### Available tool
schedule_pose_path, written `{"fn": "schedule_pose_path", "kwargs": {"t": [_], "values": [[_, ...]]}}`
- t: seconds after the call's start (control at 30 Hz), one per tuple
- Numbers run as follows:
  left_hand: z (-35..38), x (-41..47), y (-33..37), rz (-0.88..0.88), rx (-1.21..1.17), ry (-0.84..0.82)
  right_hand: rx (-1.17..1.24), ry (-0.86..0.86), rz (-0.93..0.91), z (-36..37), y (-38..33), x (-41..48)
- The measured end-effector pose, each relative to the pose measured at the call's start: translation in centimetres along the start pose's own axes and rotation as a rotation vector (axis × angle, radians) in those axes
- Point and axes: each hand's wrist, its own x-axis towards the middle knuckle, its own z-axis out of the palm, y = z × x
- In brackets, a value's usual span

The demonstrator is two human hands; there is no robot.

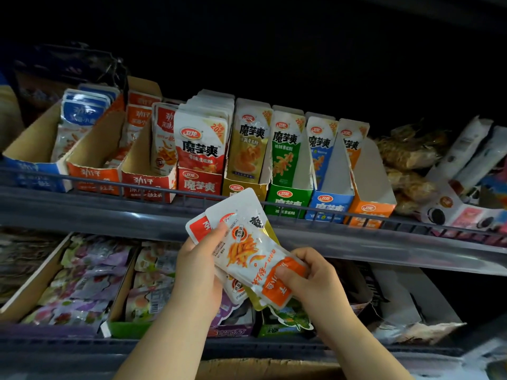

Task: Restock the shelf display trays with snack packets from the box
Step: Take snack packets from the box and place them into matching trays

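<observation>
Head view: we see the left hand (197,267) and right hand (310,278) raised together in front of the grey metal upper shelf (82,209), sharing a fanned stack of white foil snack packets with orange bands (247,253). Left grip wraps the stack's upper left side, thumb across the top packet's face. Right grip pinches the lower orange end, fingers curled. The stack hangs just below the shelf's front edge, beneath the yellow cardboard display tray (242,187), with the red cardboard display tray (199,185) just left of that. Further right we note a green cardboard tray (288,198), a blue cardboard tray (329,207) and an orange cardboard tray (370,209), all with upright packets. Purple wrapped packets (90,272) fill trays on the lower shelf. A brown cardboard box (263,368) shows partly at the bottom edge.
</observation>
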Motion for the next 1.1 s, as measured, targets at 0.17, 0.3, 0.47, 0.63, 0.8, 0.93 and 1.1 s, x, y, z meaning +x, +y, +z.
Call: {"fn": "schedule_pose_path", "kwargs": {"t": [0.17, 0.3, 0.47, 0.63, 0.8, 0.93, 1.1], "values": [[-0.4, 0.2, 1.0, 0.046, -0.051, 0.021, 0.157, 0.012, 0.076, -0.4, -0.3, 0.5], [-1.1, 0.1, 1.9, 0.146, -0.022, 0.027, 0.204, 0.032, 0.023, -1.1, -1.8, 0.7], [-2.5, 0.0, 3.8, 0.241, 0.002, 0.077, 0.132, 0.022, -0.152, -0.6, -5.8, 1.9], [-4.5, -0.1, 6.2, 0.293, -0.045, 0.144, -0.069, -0.033, -0.341, 1.8, -10.9, 2.9], [-7.9, 0.2, 7.4, 0.298, 0.048, 0.247, -0.179, -0.097, -0.427, 5.5, -15.2, 4.2], [-10.8, 0.7, 8.3, 0.266, 0.072, 0.319, -0.390, -0.124, -0.534, 8.8, -18.7, 5.4], [-12.6, 1.2, 10.2, 0.275, 0.047, 0.313, -0.553, -0.124, -0.634, 12.6, -21.9, 7.7]]}}
